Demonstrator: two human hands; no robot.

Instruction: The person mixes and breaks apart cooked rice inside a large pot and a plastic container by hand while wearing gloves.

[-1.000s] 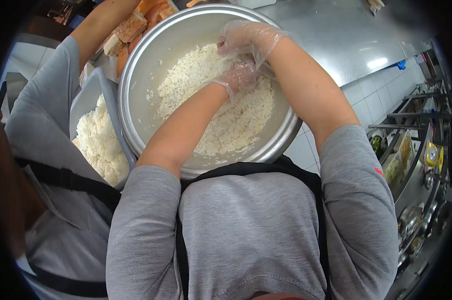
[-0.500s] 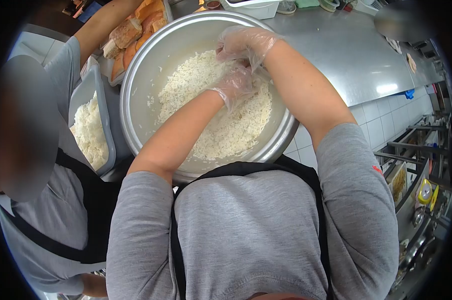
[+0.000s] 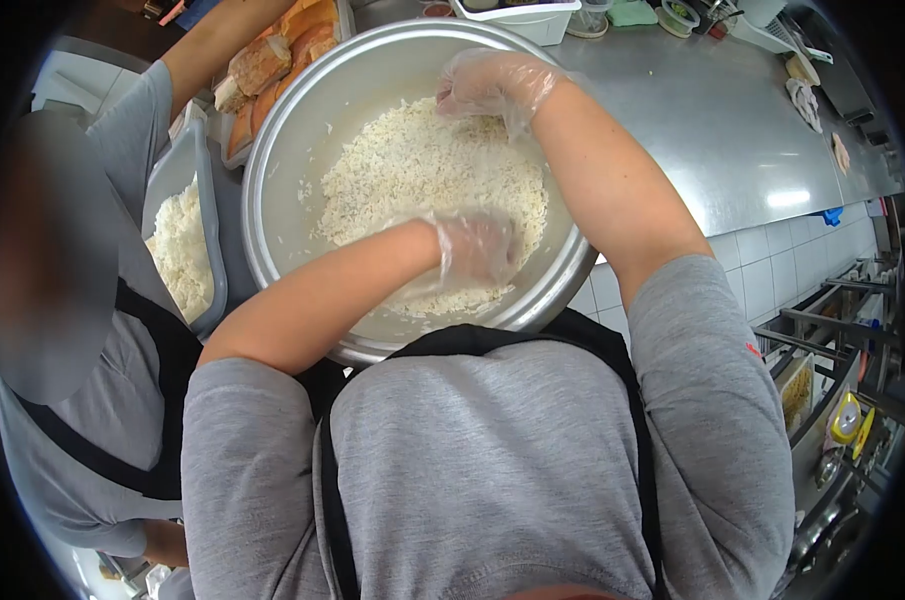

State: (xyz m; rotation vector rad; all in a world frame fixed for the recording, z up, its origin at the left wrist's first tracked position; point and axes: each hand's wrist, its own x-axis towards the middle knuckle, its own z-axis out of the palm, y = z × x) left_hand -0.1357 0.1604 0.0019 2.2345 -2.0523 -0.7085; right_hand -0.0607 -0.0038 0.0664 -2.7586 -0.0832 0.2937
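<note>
A large round metal pot (image 3: 290, 215) holds a layer of loose white grain, like rice (image 3: 392, 160). My left hand (image 3: 477, 248), in a clear plastic glove, is down at the near right part of the grain; its fingers are smeared and partly hidden. Over the far right part of the pot is my right hand (image 3: 487, 85), gloved too, with its fingers curled together above the grain. What those fingers hold, if anything, is too small to make out.
Left of the pot, a grey tub (image 3: 210, 215) holds a white crumbly mass, and behind it a tray (image 3: 344, 22) holds orange-brown pieces. A co-worker's arm (image 3: 217, 50) reaches past them. A steel counter (image 3: 692, 130) extends right, with containers at its back and racks lower right.
My left hand has moved away from my right hand, toward the near side of the pot. My right hand stays near the far side. The view has shifted slightly.
</note>
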